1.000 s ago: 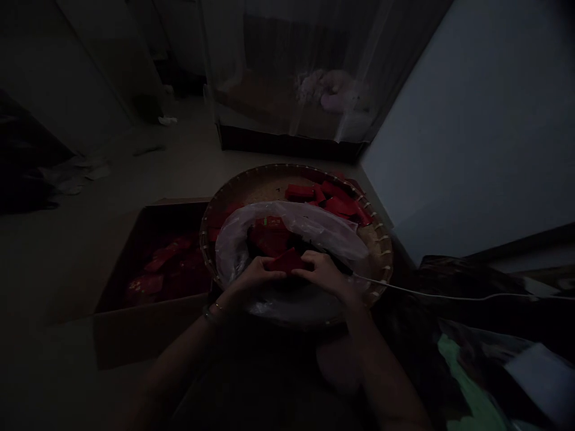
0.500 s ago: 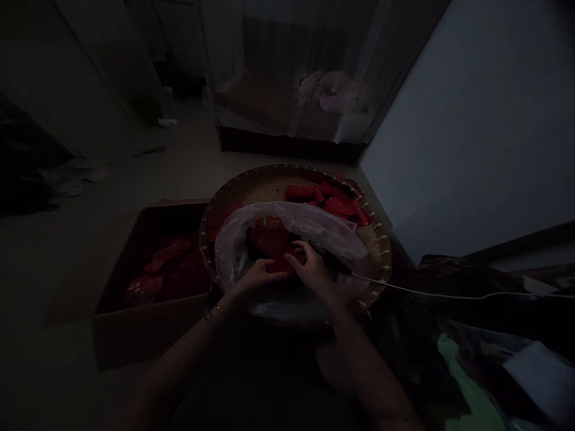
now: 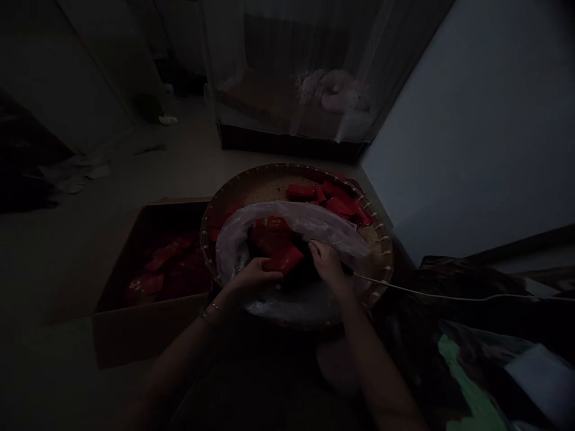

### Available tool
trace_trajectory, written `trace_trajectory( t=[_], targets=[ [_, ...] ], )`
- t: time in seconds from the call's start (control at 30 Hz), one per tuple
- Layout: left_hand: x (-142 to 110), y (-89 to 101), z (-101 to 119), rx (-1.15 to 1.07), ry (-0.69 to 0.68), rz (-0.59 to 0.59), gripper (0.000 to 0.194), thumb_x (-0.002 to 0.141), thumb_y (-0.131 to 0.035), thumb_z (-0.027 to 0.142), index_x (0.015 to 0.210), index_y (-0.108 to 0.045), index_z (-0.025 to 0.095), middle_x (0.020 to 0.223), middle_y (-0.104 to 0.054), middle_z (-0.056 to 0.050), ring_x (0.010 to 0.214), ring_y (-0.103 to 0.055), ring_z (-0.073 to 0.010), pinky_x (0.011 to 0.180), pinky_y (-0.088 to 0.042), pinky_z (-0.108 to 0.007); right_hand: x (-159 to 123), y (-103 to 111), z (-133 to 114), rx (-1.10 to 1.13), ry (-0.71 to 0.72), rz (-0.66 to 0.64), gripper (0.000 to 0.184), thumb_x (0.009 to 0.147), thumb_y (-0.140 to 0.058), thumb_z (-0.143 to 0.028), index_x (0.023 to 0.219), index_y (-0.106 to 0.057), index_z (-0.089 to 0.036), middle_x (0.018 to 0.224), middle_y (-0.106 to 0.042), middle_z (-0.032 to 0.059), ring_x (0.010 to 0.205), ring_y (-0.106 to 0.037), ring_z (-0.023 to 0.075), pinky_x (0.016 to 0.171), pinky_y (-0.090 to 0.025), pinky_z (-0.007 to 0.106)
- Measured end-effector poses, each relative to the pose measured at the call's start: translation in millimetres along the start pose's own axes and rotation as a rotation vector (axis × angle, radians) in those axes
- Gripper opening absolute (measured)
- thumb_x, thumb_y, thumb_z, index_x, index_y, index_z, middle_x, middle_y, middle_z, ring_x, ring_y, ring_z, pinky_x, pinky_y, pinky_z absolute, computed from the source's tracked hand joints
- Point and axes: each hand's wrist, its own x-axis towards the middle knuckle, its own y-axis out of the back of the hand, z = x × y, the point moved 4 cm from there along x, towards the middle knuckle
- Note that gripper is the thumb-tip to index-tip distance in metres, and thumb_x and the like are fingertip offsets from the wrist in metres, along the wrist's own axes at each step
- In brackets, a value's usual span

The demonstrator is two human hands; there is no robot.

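The room is very dim. My left hand point(image 3: 253, 276) is closed on a red packet point(image 3: 284, 259) at the mouth of a clear plastic bag point(image 3: 314, 227). The bag lies in a round woven basket tray point(image 3: 381, 239) and holds more red packets point(image 3: 269, 233). My right hand point(image 3: 327, 262) sits just right of the held packet, fingers curled near something dark inside the bag; what it grips, if anything, I cannot make out. A pile of red packets point(image 3: 335, 200) lies at the tray's far side.
An open cardboard box point(image 3: 135, 323) with red packets stands left of the tray. A white cable point(image 3: 449, 296) runs right from the tray. A wall point(image 3: 471, 131) rises on the right, a sheer curtain and soft toy point(image 3: 335, 90) behind. Cloth point(image 3: 467, 383) lies at lower right.
Both hands held the red packet together a second ago. My right hand has let go and moved right and up into the bag; my left hand keeps the packet.
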Motion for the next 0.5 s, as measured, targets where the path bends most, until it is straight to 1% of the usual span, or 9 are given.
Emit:
trace_trajectory(
  t=[0.03,0.1,0.17,0.23,0.33,0.43,0.5],
  targets=[
    [0,-0.1,0,-0.024,-0.002,0.022,0.037,0.060,-0.077,0.028,0.088,-0.060,0.011,0.069,-0.067,-0.003,0.051,-0.061,-0.0118,0.044,-0.042,-0.017,1,1,8,-0.099,-0.002,-0.037,0.029,0.089,-0.043,-0.025,0.109,-0.062,-0.013,0.107,-0.067,0.0146,0.099,-0.062,0.0238,0.087,-0.043,0.033],
    [1,-1.2,1,-0.064,-0.014,0.028,0.039,0.061,-0.078,0.028,0.090,-0.059,0.011,0.072,-0.068,-0.005,0.053,-0.063,-0.0132,0.042,-0.041,-0.017,1,0,22,-0.250,-0.006,-0.113,0.041,0.081,-0.055,-0.018,0.122,-0.054,-0.013,0.120,-0.061,0.0174,0.112,-0.056,0.0272,0.095,-0.040,0.037],
    [2,-1.8,0,-0.098,-0.025,0.013,0.040,0.061,-0.078,0.029,0.090,-0.058,0.011,0.074,-0.069,-0.007,0.055,-0.065,-0.0153,0.041,-0.043,-0.018,1,-3,33,-0.330,-0.025,-0.170,0.051,0.076,-0.061,-0.014,0.126,-0.051,-0.015,0.124,-0.059,0.0171,0.118,-0.053,0.0287,0.098,-0.038,0.038],
    [3,-1.0,-3,-0.133,-0.024,0.008,0.042,0.061,-0.078,0.030,0.092,-0.057,0.011,0.078,-0.070,-0.008,0.058,-0.066,-0.0172,0.043,-0.047,-0.020,0,-6,40,-0.355,-0.060,-0.194,0.051,0.073,-0.063,-0.012,0.124,-0.053,-0.015,0.121,-0.060,0.0173,0.117,-0.053,0.0296,0.098,-0.039,0.039],
    [3,1.0,-7,-0.194,0.003,0.012,0.044,0.064,-0.077,0.030,0.098,-0.056,0.012,0.087,-0.070,-0.010,0.064,-0.068,-0.0186,0.049,-0.051,-0.023,0,-4,42,-0.279,-0.054,-0.162,0.050,0.075,-0.061,-0.013,0.124,-0.053,-0.013,0.124,-0.059,0.0177,0.119,-0.052,0.0292,0.097,-0.040,0.039],
    [2,1.2,-9,-0.228,0.029,0.018,0.044,0.068,-0.075,0.031,0.103,-0.055,0.013,0.096,-0.069,-0.012,0.069,-0.069,-0.0185,0.054,-0.053,-0.024,0,6,39,-0.112,-0.005,-0.135,0.044,0.081,-0.057,-0.024,0.125,-0.053,-0.018,0.125,-0.059,0.0120,0.120,-0.052,0.0267,0.098,-0.040,0.039],
    [2,0.2,-10,-0.230,0.036,0.021,0.043,0.070,-0.073,0.030,0.105,-0.056,0.013,0.100,-0.068,-0.013,0.071,-0.069,-0.0186,0.056,-0.054,-0.024,-2,14,36,-0.019,-0.003,-0.180,0.038,0.085,-0.053,-0.032,0.122,-0.057,-0.023,0.119,-0.064,0.0080,0.114,-0.056,0.0254,0.095,-0.042,0.038]
  ],
)
